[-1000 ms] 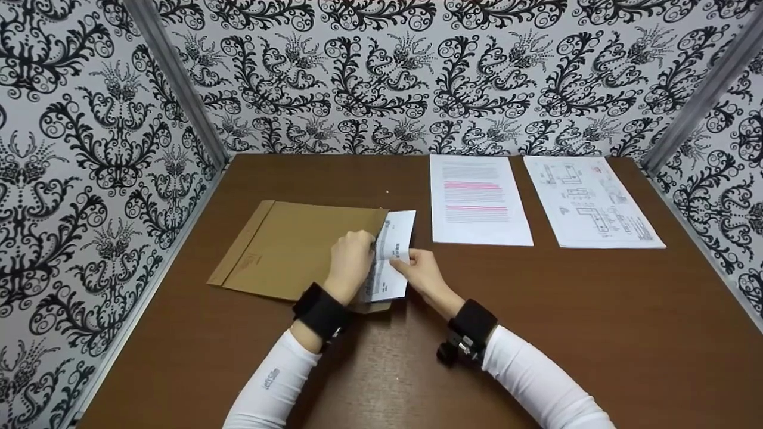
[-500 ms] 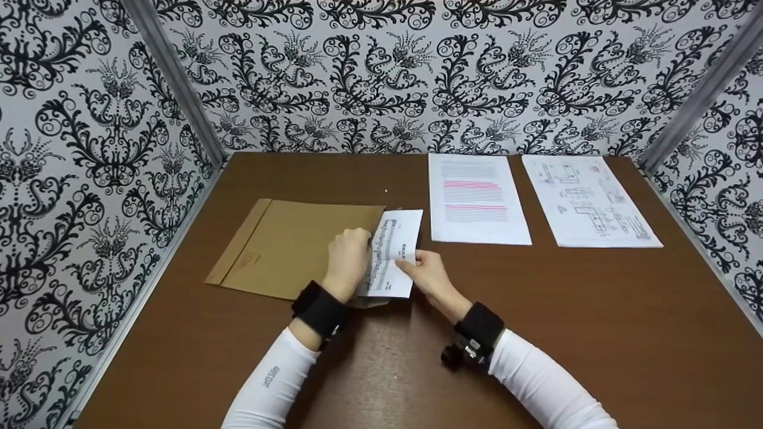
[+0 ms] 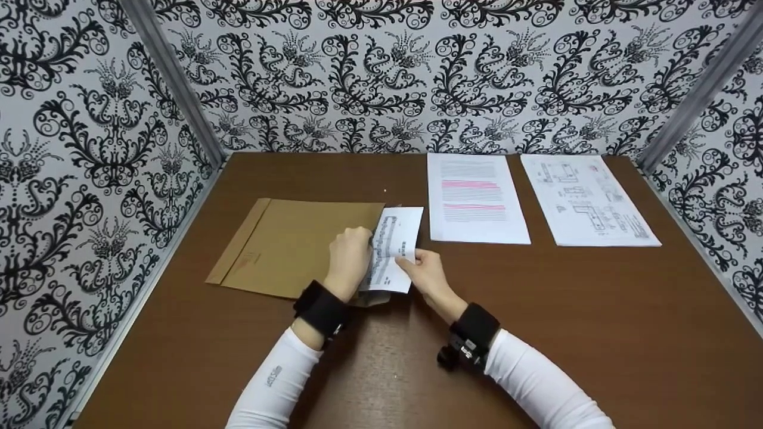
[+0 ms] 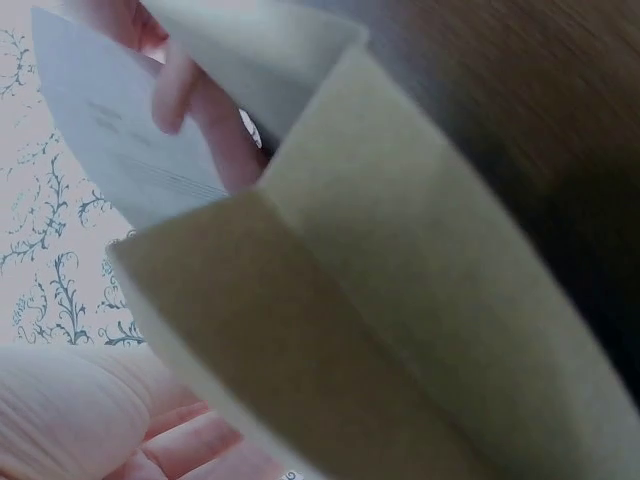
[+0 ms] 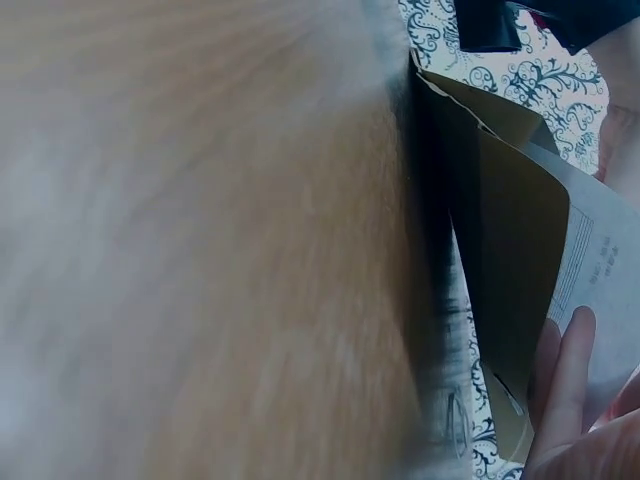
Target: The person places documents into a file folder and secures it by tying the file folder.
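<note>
A brown paper envelope (image 3: 292, 244) lies on the left half of the table, its mouth facing right. My left hand (image 3: 350, 256) grips the upper layer at that mouth, knuckles up. A white sheet of printed music (image 3: 396, 238) sticks out of the opening, bent slightly near its middle. My right hand (image 3: 426, 271) pinches its right edge, thumb on top and fingers underneath. In the left wrist view the envelope (image 4: 400, 270) gapes, with fingers (image 4: 205, 115) behind the sheet. The right wrist view shows fingers (image 5: 572, 370) against the sheet's underside. The sheet's left part is hidden in the envelope.
Behind and right of the hands lie a text page (image 3: 477, 223) with pink highlighted lines and a page of technical drawings (image 3: 590, 202). Patterned walls (image 3: 381, 71) stand along the brown table's (image 3: 536, 298) back and sides.
The music sheet has slid a little to the right, so more of its print shows outside the envelope. The right hand shifted right with it; the left hand stayed nearly still.
</note>
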A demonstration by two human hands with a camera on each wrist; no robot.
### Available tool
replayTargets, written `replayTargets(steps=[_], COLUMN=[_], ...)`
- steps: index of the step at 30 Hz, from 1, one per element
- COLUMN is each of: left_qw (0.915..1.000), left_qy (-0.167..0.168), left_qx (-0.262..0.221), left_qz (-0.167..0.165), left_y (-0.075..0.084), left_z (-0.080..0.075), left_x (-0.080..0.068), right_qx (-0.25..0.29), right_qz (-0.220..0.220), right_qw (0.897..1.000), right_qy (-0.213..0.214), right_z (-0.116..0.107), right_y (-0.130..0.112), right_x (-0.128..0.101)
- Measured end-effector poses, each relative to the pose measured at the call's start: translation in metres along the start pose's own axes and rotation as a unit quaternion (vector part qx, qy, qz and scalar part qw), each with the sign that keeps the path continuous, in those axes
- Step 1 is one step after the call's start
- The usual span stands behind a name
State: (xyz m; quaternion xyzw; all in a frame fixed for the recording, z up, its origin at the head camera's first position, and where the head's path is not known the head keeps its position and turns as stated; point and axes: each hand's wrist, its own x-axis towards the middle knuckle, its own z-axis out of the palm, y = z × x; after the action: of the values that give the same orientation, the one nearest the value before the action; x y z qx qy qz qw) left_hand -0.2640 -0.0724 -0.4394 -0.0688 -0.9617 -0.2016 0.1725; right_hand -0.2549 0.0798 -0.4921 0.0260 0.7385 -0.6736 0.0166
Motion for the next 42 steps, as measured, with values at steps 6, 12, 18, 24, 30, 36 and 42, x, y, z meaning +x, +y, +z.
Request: replayTargets(steps=[6, 12, 18, 24, 30, 36, 42], left_qw=[1.0000, 0.9999, 0.9999, 0.9998, 0.9995, 0.9994, 0.9992], left_qy=[0.004, -0.003, -0.008, -0.007, -0.012, -0.008, -0.003], left_qx=[-0.003, -0.011, -0.012, -0.021, -0.028, -0.033, -0.037], left_qz=[0.003, 0.003, -0.001, 0.003, 0.005, 0.009, 0.013], left_y=[0.002, 0.003, 0.004, 0.003, 0.002, 0.001, -0.009], left_z=[-0.002, -0.003, -0.002, -0.002, -0.002, -0.001, 0.011], left_x=[0.001, 0.001, 0.002, 0.001, -0.001, -0.002, 0.001], right_qx=[-0.001, -0.012, -0.017, -0.044, -0.049, -0.052, -0.049], right_qz=[-0.007, -0.025, -0.007, 0.017, 0.040, 0.033, 0.036], right_qw=[1.000, 1.000, 1.000, 0.998, 0.996, 0.994, 0.994], right_qy=[0.002, -0.008, -0.016, -0.041, -0.067, -0.086, -0.092], right_z=[0.009, 0.020, 0.027, 0.028, 0.027, 0.028, 0.031], right_y=[0.001, 0.000, 0.000, -0.003, -0.001, 0.002, -0.001], right_x=[0.002, 0.004, 0.008, 0.013, 0.018, 0.022, 0.022])
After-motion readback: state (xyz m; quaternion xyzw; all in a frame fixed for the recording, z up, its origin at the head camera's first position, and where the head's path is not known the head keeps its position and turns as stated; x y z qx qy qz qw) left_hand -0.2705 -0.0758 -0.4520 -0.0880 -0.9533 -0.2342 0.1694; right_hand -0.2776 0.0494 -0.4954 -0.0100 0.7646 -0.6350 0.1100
